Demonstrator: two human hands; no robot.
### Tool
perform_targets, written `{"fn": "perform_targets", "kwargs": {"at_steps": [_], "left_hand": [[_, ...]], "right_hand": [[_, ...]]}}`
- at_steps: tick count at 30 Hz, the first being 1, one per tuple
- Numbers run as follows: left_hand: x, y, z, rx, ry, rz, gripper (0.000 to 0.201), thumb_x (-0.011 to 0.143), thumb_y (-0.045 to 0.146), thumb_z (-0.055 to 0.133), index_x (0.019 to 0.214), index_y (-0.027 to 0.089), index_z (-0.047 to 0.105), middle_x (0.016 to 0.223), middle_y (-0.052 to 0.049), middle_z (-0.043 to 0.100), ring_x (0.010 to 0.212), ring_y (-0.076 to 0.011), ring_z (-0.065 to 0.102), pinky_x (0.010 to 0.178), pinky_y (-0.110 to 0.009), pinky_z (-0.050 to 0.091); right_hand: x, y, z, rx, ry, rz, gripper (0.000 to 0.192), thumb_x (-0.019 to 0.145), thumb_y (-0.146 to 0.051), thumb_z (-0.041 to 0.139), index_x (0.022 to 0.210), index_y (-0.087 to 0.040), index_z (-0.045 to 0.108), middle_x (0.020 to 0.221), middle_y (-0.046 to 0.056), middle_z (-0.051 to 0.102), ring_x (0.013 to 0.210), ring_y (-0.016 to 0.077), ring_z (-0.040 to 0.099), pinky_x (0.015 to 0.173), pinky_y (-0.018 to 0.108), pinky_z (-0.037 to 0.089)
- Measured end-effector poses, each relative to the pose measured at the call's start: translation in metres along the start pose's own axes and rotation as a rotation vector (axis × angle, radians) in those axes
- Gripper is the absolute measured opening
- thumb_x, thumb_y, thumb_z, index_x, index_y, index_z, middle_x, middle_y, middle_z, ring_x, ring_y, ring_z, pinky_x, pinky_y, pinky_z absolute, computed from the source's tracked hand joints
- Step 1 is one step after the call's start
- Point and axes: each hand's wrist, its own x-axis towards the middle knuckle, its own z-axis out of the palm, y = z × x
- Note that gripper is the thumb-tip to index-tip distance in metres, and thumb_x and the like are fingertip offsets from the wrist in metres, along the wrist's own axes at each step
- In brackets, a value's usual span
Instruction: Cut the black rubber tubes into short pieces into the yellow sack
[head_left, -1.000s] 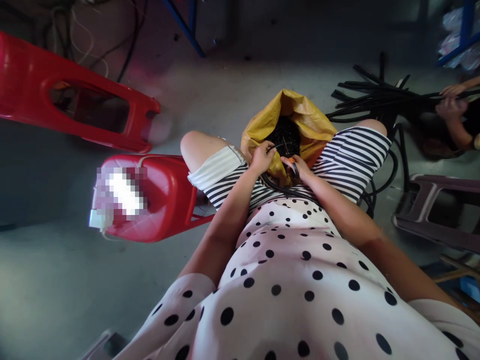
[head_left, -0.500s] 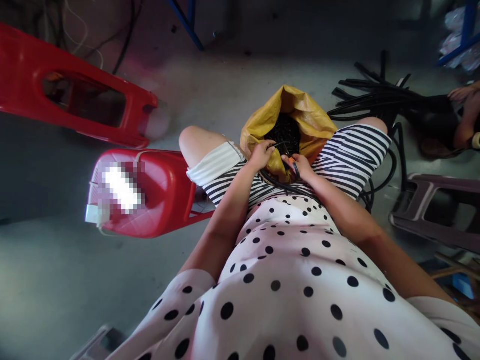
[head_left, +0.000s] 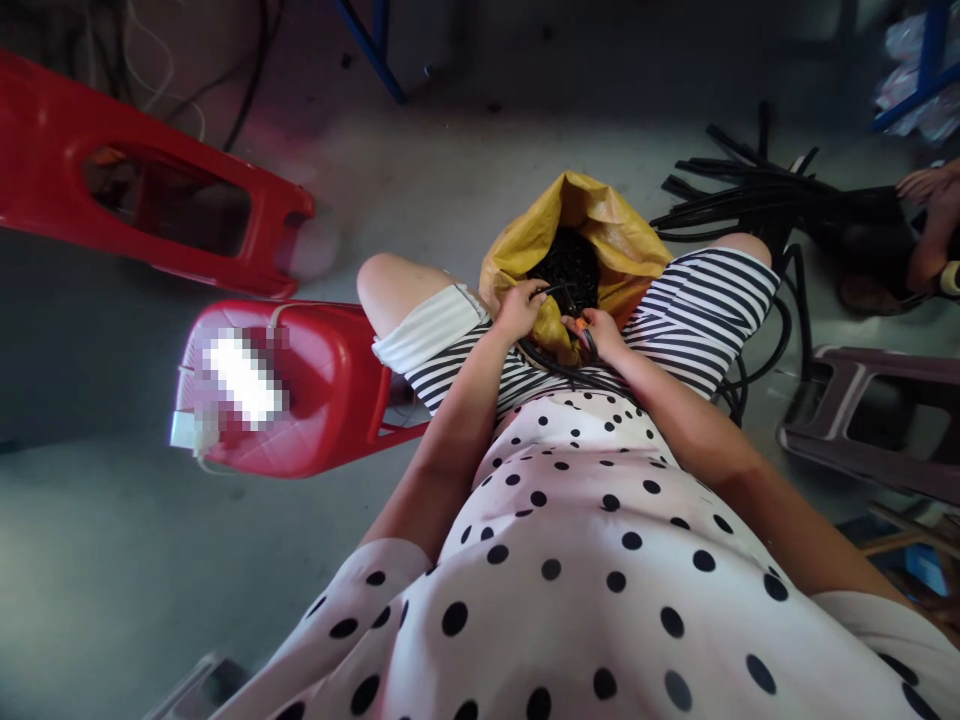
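Step in hand appears to be trimming: left hand [head_left: 519, 306] pinches a black cord [head_left: 556, 290] at the yellow bag [head_left: 600, 215] mouth, right hand [head_left: 598, 331] fingers closed on a small orange-handled tool [head_left: 583, 340]; next move likely needs steady alignment.

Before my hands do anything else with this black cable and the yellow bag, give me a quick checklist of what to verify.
1. Left hand grips the rim of the yellow bag: ok.
2. Right hand closed on the orange-handled tool: ok, but the tool's type cannot be told.
3. Black cable runs under both hands across the lap: ok.
4. Bag mouth open, showing black pieces inside: ok.
5. Bag held upright between the knees: ok.
6. Other person's hand at the cable bundle stays apart from the bag: ok.
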Motion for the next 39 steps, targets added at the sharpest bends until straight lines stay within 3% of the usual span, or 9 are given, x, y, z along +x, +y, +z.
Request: {"fn": "perform_targets", "kwargs": {"at_steps": [6,15,19,23,26,29,33,35,39], "left_hand": [[-0.003,-0.001,0.001,-0.006,-0.133,0.048,0.034,0.091,0.014,0.059,0.117,0.017,0.080,0.122,-0.011,0.082,0.119,-0.0281,0.074,0.118,-0.046,0.053],[-0.001,0.001,0.002,-0.022,-0.045,0.001,0.032,0.093,0.014,0.057,0.117,0.015,0.079,0.126,-0.014,0.080,0.124,-0.0282,0.072,0.121,-0.047,0.050],[-0.005,0.005,0.006,-0.068,-0.163,-0.007,0.028,0.093,0.020,0.061,0.115,0.015,0.079,0.120,-0.013,0.081,0.118,-0.0275,0.074,0.117,-0.045,0.054],[-0.013,0.005,0.010,-0.132,-0.378,-0.104,0.035,0.097,0.032,0.066,0.128,0.016,0.075,0.080,-0.005,0.077,0.081,-0.0235,0.077,0.094,-0.042,0.064],[-0.015,0.001,0.010,-0.146,-0.427,-0.243,0.031,0.101,0.037,0.067,0.121,0.016,0.075,0.063,0.000,0.066,0.054,-0.0203,0.068,0.076,-0.041,0.066],[-0.011,-0.003,0.007,-0.127,-0.241,-0.228,0.021,0.102,0.033,0.067,0.106,0.016,0.077,0.070,-0.004,0.070,0.066,-0.0230,0.074,0.088,-0.045,0.065],[-0.002,-0.003,0.002,-0.084,0.184,-0.162,0.026,0.104,0.025,0.063,0.125,0.017,0.074,0.098,-0.008,0.081,0.103,-0.0271,0.077,0.111,-0.045,0.058],[0.000,0.000,0.001,-0.035,0.244,-0.153,0.031,0.102,0.020,0.063,0.132,0.016,0.073,0.114,-0.011,0.082,0.114,-0.0281,0.075,0.116,-0.045,0.054],[-0.002,0.005,0.002,-0.004,0.209,-0.149,0.033,0.100,0.016,0.063,0.131,0.012,0.075,0.124,-0.015,0.081,0.124,-0.0291,0.073,0.121,-0.043,0.051]], "right_hand": [[0.001,-0.004,-0.002,-0.021,-0.019,0.100,0.059,0.082,-0.076,0.077,0.075,-0.025,0.048,0.056,-0.004,0.049,0.054,0.0153,0.047,0.052,0.028,0.032],[0.001,-0.005,-0.002,-0.038,0.024,-0.007,0.065,0.078,-0.077,0.081,0.067,-0.025,0.044,0.054,-0.004,0.043,0.056,0.0137,0.040,0.053,0.028,0.031],[0.004,-0.007,-0.002,0.186,0.108,0.057,0.060,0.077,-0.071,0.086,0.077,-0.026,0.046,0.058,-0.003,0.054,0.053,0.0148,0.048,0.048,0.028,0.037],[0.008,-0.010,-0.002,0.445,0.177,0.105,0.049,0.082,-0.053,0.086,0.089,-0.026,0.045,0.071,-0.001,0.064,0.058,0.0164,0.061,0.049,0.028,0.047],[0.009,-0.011,-0.004,0.465,0.248,0.100,0.045,0.087,-0.046,0.081,0.093,-0.027,0.041,0.075,-0.002,0.064,0.065,0.0168,0.066,0.052,0.026,0.050],[0.008,-0.012,-0.006,0.443,0.288,0.108,0.048,0.091,-0.052,0.079,0.095,-0.028,0.038,0.070,-0.004,0.060,0.062,0.0166,0.063,0.052,0.027,0.050],[0.001,-0.015,-0.004,0.320,0.118,0.141,0.055,0.089,-0.071,0.078,0.090,-0.027,0.044,0.061,-0.005,0.053,0.053,0.0154,0.053,0.048,0.028,0.044],[-0.002,-0.017,-0.003,0.262,0.010,0.159,0.057,0.086,-0.073,0.079,0.088,-0.026,0.047,0.062,-0.005,0.053,0.053,0.0149,0.052,0.048,0.027,0.042],[-0.007,-0.020,-0.001,0.162,-0.083,0.169,0.058,0.085,-0.073,0.081,0.087,-0.025,0.049,0.063,-0.004,0.055,0.057,0.0142,0.052,0.051,0.025,0.038]]}}
